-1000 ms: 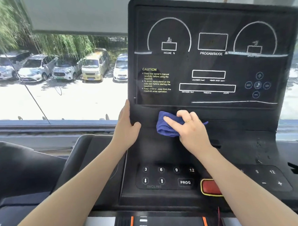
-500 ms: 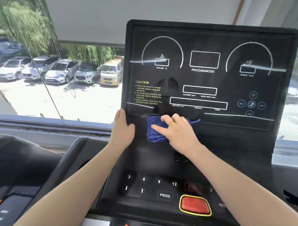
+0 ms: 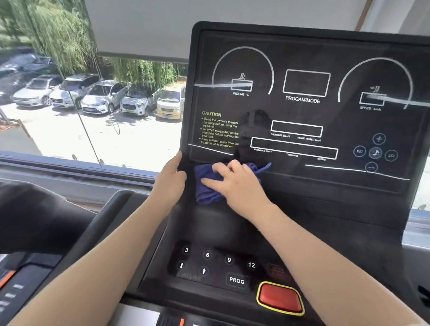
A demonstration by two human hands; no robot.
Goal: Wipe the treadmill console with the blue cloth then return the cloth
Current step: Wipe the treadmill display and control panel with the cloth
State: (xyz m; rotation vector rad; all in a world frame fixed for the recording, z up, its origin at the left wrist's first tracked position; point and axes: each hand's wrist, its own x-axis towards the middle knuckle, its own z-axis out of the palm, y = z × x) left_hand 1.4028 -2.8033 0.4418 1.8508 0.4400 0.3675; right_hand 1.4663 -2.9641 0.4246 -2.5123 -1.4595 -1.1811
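Note:
The black treadmill console (image 3: 308, 112) fills the middle and right of the head view, its dark display panel standing upright. A crumpled blue cloth (image 3: 205, 187) is pressed against the lower left of the panel, just under the display's bottom edge. My right hand (image 3: 237, 185) lies flat on the cloth with fingers spread, covering its right half. My left hand (image 3: 170, 183) grips the console's left edge beside the cloth, thumb on the front face.
Below the hands sits a keypad (image 3: 215, 263) with numbered buttons and a PROG key, then a red stop button (image 3: 280, 298) with a yellow rim. A dark handrail (image 3: 31, 217) runs at the left. A window (image 3: 77, 97) behind shows parked cars.
My right hand has slid the cloth a little leftward along the panel's lower edge, closer to my left hand. My head has shifted, so the console sits lower and further right in view.

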